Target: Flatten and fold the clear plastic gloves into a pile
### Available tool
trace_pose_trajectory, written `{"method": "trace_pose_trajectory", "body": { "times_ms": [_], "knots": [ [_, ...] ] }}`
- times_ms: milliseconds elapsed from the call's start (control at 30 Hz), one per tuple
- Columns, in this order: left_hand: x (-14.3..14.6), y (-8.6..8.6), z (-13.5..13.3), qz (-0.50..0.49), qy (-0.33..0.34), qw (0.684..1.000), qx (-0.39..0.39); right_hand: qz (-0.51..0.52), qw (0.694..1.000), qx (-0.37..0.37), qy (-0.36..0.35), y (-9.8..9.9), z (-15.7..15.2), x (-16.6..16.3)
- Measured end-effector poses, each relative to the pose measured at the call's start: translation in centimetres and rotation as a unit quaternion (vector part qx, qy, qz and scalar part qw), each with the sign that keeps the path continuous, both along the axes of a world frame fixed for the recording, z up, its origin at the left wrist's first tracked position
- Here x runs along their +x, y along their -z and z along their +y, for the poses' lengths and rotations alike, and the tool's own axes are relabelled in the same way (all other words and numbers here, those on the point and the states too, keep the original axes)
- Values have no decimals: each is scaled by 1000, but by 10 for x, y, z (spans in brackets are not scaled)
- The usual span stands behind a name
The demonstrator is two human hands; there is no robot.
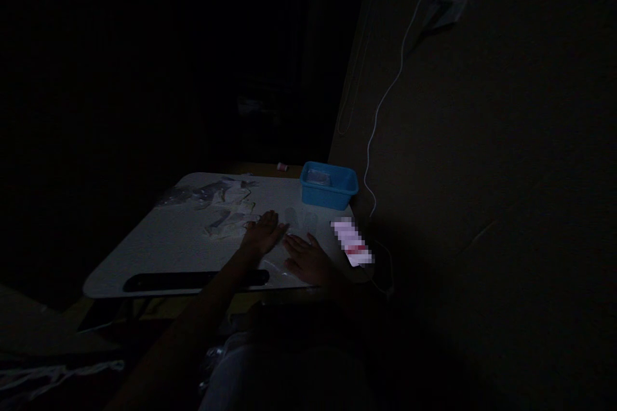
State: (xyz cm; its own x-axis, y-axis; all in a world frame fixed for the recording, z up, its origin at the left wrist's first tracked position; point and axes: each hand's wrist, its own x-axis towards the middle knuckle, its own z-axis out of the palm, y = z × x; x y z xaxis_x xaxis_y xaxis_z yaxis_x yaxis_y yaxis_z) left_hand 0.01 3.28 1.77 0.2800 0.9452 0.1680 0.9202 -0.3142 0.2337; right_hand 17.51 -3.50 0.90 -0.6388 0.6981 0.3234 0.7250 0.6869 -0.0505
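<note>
A thin shiny piece, perhaps clear plastic film (274, 265), lies on the desk (144, 250), near its front edge and just beside the hands. The left hand (263, 232) and the right hand (308, 259) are both flat and palm down, fingers spread, and seem to grip nothing. I judge that the step in hand is a smoothing or arranging of this film; to lift so thin a thing would call for fingertips at its edge. Past the right hand lie two pale translucent patches (292, 218), whose kind I cannot tell. Beyond the left hand there is a loose heap of white wrappings (231, 205). Farther back stands a blue basket (325, 196), holding a clear packet (319, 177); its contents are too dark to read. A lit phone (351, 241) lies near the right edge.
</note>
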Motion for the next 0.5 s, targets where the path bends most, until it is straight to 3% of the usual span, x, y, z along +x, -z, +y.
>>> {"method": "trace_pose_trajectory", "body": {
  "times_ms": [267,500],
  "knots": [
    [-12,5,-6,-135,52,983,110,-14,1000,11,-1,-1,-1,1],
    [-4,2,-8,39,15,995,93,-23,1000,7,7,-4,-4,1]
  ]
}}
